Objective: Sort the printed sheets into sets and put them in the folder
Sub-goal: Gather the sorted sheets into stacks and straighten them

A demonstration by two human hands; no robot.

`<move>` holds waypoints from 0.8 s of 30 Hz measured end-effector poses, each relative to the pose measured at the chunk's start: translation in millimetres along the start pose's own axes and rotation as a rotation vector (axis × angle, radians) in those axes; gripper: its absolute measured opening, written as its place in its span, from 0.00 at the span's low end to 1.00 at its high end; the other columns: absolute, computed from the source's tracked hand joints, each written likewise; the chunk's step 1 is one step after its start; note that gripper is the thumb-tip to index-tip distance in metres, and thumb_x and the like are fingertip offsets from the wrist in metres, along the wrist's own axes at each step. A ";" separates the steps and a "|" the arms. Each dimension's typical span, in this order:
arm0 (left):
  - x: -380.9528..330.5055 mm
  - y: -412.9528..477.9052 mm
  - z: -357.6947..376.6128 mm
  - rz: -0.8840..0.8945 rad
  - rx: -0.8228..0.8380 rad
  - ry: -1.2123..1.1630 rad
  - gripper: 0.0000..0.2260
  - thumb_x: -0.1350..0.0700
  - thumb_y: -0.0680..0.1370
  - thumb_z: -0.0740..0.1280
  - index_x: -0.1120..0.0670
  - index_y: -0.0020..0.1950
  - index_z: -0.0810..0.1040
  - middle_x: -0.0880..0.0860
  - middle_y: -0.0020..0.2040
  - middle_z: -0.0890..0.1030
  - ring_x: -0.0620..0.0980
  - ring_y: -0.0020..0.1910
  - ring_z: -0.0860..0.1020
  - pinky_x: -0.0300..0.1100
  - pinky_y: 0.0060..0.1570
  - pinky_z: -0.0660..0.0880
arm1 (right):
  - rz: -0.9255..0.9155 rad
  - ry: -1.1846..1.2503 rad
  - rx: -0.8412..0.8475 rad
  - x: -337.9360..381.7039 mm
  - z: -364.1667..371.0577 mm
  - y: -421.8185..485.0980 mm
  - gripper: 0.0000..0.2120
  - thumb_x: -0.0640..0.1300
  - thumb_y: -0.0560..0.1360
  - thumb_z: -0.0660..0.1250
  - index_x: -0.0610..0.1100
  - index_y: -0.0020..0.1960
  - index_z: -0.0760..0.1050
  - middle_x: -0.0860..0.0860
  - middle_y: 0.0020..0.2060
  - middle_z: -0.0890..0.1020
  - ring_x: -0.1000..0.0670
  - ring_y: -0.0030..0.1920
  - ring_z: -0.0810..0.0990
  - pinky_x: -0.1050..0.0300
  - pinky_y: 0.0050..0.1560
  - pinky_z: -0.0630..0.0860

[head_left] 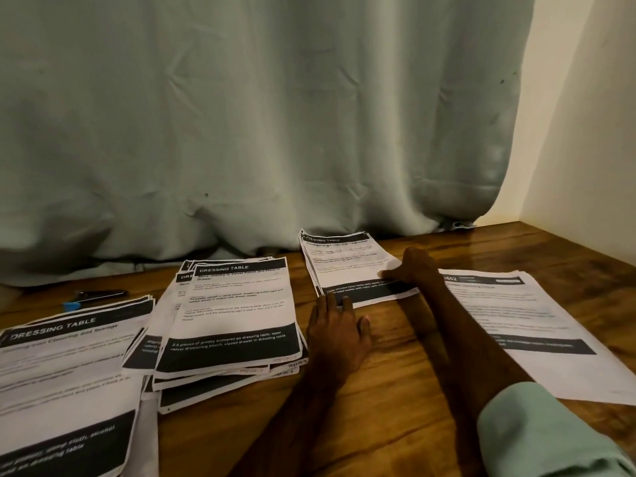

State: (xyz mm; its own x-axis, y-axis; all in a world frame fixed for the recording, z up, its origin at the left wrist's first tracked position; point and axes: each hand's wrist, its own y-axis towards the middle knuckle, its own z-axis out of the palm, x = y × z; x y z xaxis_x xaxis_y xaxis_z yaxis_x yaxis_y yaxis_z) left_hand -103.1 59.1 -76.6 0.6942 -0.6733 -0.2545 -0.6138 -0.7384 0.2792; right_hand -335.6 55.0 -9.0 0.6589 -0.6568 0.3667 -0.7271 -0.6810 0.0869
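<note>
The sheets (230, 315) lie in four piles on the bench (378, 390), so sorting looks well along; the right hand (414, 268) presses flat fingers (390, 273) on the far pile (344, 266); the left hand (335, 327) rests at its near edge, fingers loosely spread; no folder in sight.

Curtain (241, 132), cream wall (578, 132), perhaps wooden floor (395, 390)

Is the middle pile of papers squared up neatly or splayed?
Splayed. The middle pile has sheets lying at different angles, corners and edges poking out on its left and near sides.
</note>
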 end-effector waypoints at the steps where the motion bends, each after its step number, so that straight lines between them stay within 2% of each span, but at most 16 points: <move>1: -0.5 -0.2 0.2 0.000 -0.005 0.003 0.36 0.36 0.77 0.44 0.53 0.81 0.60 0.59 0.82 0.59 0.59 0.81 0.55 0.54 0.79 0.53 | 0.008 0.013 0.009 0.1 -2.6 0.3 0.41 0.62 0.67 0.79 0.38 0.68 0.71 0.40 0.68 0.75 0.40 0.68 0.74 0.49 0.62 0.73; 3: -0.3 -0.5 -0.1 -0.003 -0.006 0.012 0.36 0.36 0.77 0.43 0.53 0.81 0.61 0.59 0.82 0.59 0.58 0.81 0.55 0.53 0.79 0.53 | 0.036 0.057 0.035 2.5 -6.5 0.5 0.40 0.56 0.66 0.82 0.38 0.68 0.71 0.41 0.67 0.75 0.41 0.66 0.75 0.52 0.55 0.75; 4: -0.2 -0.9 -0.7 -0.003 -0.004 0.017 0.37 0.36 0.77 0.43 0.53 0.81 0.61 0.59 0.82 0.59 0.58 0.81 0.55 0.53 0.79 0.53 | 0.048 0.086 0.064 4.0 -8.6 -0.1 0.39 0.53 0.66 0.83 0.37 0.68 0.71 0.41 0.66 0.76 0.41 0.63 0.77 0.57 0.46 0.77; 6: 0.2 -0.5 -0.9 0.000 -0.001 0.016 0.37 0.36 0.77 0.43 0.53 0.81 0.60 0.59 0.82 0.59 0.59 0.81 0.54 0.53 0.80 0.53 | 0.062 0.182 0.132 5.0 -10.2 -0.6 0.36 0.48 0.66 0.83 0.35 0.66 0.72 0.41 0.60 0.79 0.43 0.52 0.79 0.61 0.29 0.73; 7: 0.2 -0.7 -1.2 0.001 0.000 0.014 0.37 0.36 0.77 0.43 0.53 0.81 0.60 0.59 0.82 0.59 0.59 0.81 0.54 0.53 0.80 0.53 | 0.063 0.232 0.145 4.3 -9.0 0.2 0.35 0.47 0.66 0.83 0.34 0.65 0.73 0.41 0.59 0.79 0.44 0.49 0.79 0.62 0.28 0.73; 9: -0.2 -1.2 -1.1 0.004 -0.004 0.016 0.37 0.36 0.77 0.42 0.53 0.81 0.60 0.59 0.82 0.59 0.59 0.81 0.55 0.53 0.80 0.53 | 0.038 0.260 0.110 2.8 -6.1 -0.6 0.34 0.48 0.66 0.83 0.35 0.65 0.75 0.40 0.60 0.80 0.42 0.54 0.80 0.57 0.40 0.76; 12: -0.4 -2.5 -1.5 0.000 -0.025 0.011 0.40 0.35 0.75 0.38 0.53 0.81 0.62 0.60 0.81 0.60 0.59 0.81 0.56 0.53 0.79 0.54 | -0.058 0.309 0.028 2.5 -1.2 -5.7 0.22 0.45 0.72 0.78 0.36 0.61 0.78 0.39 0.60 0.81 0.39 0.59 0.80 0.52 0.49 0.75; 15: 0.5 -0.7 0.6 0.003 -0.048 -0.011 0.36 0.37 0.77 0.45 0.55 0.78 0.65 0.60 0.79 0.64 0.60 0.79 0.60 0.53 0.78 0.57 | -0.109 0.434 -0.049 3.6 -0.5 -13.2 0.17 0.41 0.74 0.75 0.37 0.61 0.81 0.38 0.60 0.82 0.38 0.59 0.81 0.45 0.60 0.78; 17: 1.4 1.7 1.8 -0.013 -0.100 -0.069 0.33 0.37 0.79 0.48 0.56 0.75 0.69 0.59 0.76 0.69 0.58 0.76 0.64 0.53 0.77 0.60 | -0.111 0.558 -0.099 1.7 -2.1 -21.9 0.15 0.39 0.73 0.76 0.37 0.58 0.83 0.37 0.55 0.84 0.37 0.54 0.84 0.40 0.57 0.81; 19: 1.3 2.8 -1.6 -0.066 -0.181 -0.151 0.32 0.36 0.80 0.48 0.56 0.73 0.71 0.58 0.74 0.71 0.57 0.75 0.66 0.54 0.76 0.62 | -0.065 0.778 -0.070 -0.1 -5.1 -38.7 0.13 0.37 0.73 0.76 0.36 0.57 0.83 0.38 0.52 0.85 0.38 0.49 0.85 0.39 0.48 0.84; 22: 1.5 4.5 -11.9 -0.129 -0.405 -0.285 0.31 0.36 0.82 0.49 0.56 0.73 0.70 0.57 0.73 0.72 0.56 0.75 0.66 0.56 0.73 0.65 | -0.031 1.041 0.008 -2.3 -9.5 -64.0 0.13 0.34 0.75 0.74 0.35 0.59 0.80 0.38 0.53 0.84 0.41 0.46 0.85 0.48 0.35 0.85; 24: 3.3 4.9 -19.8 -0.144 -0.570 -0.417 0.27 0.37 0.83 0.52 0.54 0.71 0.71 0.55 0.71 0.74 0.54 0.71 0.69 0.56 0.70 0.69 | -0.002 1.152 0.041 -1.8 -14.3 -81.7 0.12 0.33 0.75 0.73 0.37 0.58 0.78 0.39 0.52 0.84 0.44 0.44 0.85 0.54 0.30 0.83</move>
State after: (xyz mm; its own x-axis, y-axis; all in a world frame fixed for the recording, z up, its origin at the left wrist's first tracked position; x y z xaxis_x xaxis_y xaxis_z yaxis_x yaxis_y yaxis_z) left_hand -96.4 54.0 -57.7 0.4824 -0.6129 -0.6259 -0.1563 -0.7633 0.6269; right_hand -280.0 116.5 -3.5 0.0772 0.0152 0.9969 -0.7055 -0.7057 0.0654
